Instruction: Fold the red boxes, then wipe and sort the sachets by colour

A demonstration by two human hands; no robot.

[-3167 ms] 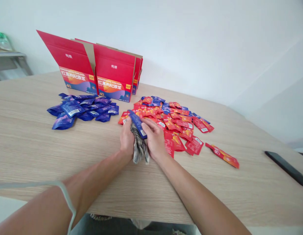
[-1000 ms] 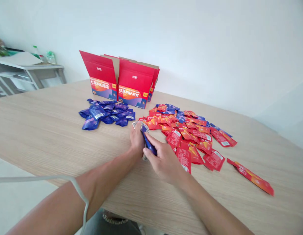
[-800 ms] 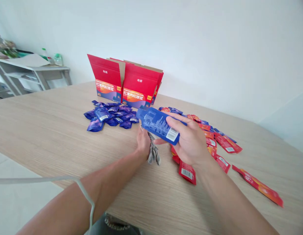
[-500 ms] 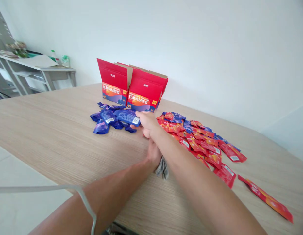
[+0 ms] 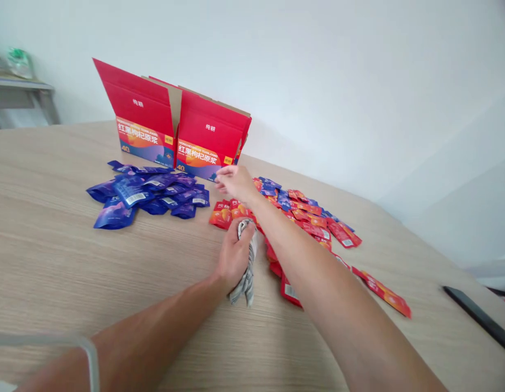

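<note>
My left hand (image 5: 235,255) is closed round a crumpled grey-and-white cloth (image 5: 248,277) that hangs down toward the tabletop. Just beyond its knuckles lie red pouches (image 5: 220,215). Above it my right hand (image 5: 236,182) reaches across the left arm, fingers loosely bent and slightly apart, with nothing visible in them. A heap of blue pouches (image 5: 132,193) lies to the left of my right hand, in front of two red cartons. To the right spreads a larger pile of red pouches (image 5: 315,231), mixed with some blue ones (image 5: 284,200); my right forearm covers part of it.
Behind the heaps stand the left red carton (image 5: 144,122) and the right red carton (image 5: 209,130), lids raised, with more behind. A flat black object (image 5: 479,318) lies at the table's right. A white cord (image 5: 83,343) crosses the lower left, and a side desk (image 5: 21,84) stands far left.
My right hand has let go of a blue pouch, and the blue heap looks fuller. My left hand with the cloth has come out from under the right wrist. The view has shifted right.
</note>
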